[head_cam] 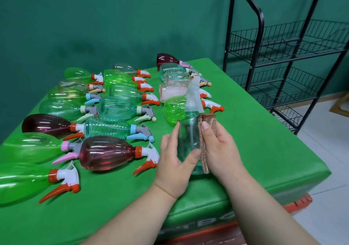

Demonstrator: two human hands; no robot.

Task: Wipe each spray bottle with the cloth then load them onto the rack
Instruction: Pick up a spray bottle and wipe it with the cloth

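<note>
A slim clear teal spray bottle [189,131] with a frosted cap stands upright above the table's front right. My left hand [174,161] grips its lower body, thumb across the front. My right hand [221,150] presses a folded brown cloth [204,142] against the bottle's right side, thumb on the cloth's top. Several spray bottles [107,152] in green, teal, dark red and pink lie on their sides in rows on the green table [255,150]. The black wire rack [287,59] stands at the right, its shelves bare.
A green backdrop hangs behind the table. Beyond the table's right edge is pale tiled floor [324,197]. A red crate [302,201] shows under the table's front right corner. A wooden frame [341,104] sits at the far right edge.
</note>
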